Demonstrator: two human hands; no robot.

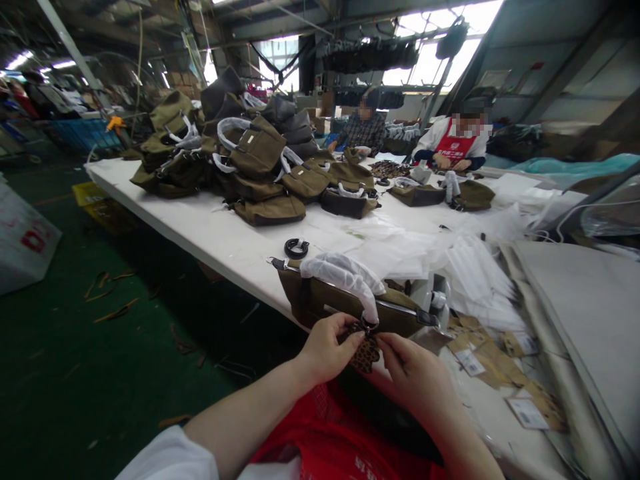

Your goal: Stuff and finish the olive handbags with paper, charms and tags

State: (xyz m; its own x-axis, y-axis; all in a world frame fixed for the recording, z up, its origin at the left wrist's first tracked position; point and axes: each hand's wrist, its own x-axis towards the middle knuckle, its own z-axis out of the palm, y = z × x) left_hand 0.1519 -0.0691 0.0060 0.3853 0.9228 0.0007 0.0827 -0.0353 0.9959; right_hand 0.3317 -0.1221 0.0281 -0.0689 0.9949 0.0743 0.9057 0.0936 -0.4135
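White table (240,247) under olive bag (307,300), contents hidden; left grip (327,348), right grip (414,367) tight on spotted tag (366,356)

Around the handbag (307,293)

The handbag rests on the counter (210,230). A charm (366,355) hangs at the handbag's near side. A coil (295,255) lies just behind the handbag; the bag pile (263,150) rises farther behind it, leftward. Plastic sleeves (477,267) lie behind it to the right, card tags (493,350) to its right.

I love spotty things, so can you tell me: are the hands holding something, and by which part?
The left hand pinches the leopard-print charm near its top, below the wrapped handle. The right hand's exact grip beside it is hidden.
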